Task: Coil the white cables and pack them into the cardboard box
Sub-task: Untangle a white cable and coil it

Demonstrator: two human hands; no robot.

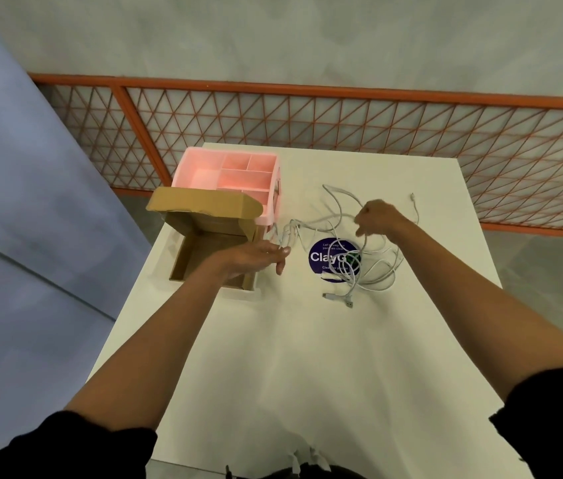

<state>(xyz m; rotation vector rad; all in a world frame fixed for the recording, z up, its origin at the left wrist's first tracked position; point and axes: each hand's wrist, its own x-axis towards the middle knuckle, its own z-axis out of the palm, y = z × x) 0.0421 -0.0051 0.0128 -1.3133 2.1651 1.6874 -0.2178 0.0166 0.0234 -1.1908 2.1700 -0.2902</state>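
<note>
Sleeves: black, pushed up above both elbows, at the bottom corners of the view; bare forearms reach forward over the table.
Table (pixel 307 357): white, matte, rectangular; near edge at the bottom of view, far edge against the fence.
Left hand (pixel 256 259): palm down, fingers stretched out flat and loosely spread, gripping nothing that shows; it hovers over the right wall of the cardboard box, fingertips beside blurred cable strands.
Right hand (pixel 378 217): curled, fingers bent downward; strands run up to it and appear pinched in it, lifted off the surface. Blurred, so the exact hold is unclear.
White cables (pixel 373 271): loose, uncoiled tangle on the right half of the table, partly lying over the sticker; connector ends rest at the near side of the heap, one more end lies far right.
Cardboard box (pixel 204 250): open, lid flap tilted up at the back, interior bare; sits at the left table edge.
Pink organiser (pixel 235 174): divided compartments, just behind the box, touching its flap.
Sticker (pixel 325 257): round, purple, white lettering, partly covered.
Room: orange mesh fence (pixel 342 122) behind the table, grey concrete floor, bluish panel at left.
</note>
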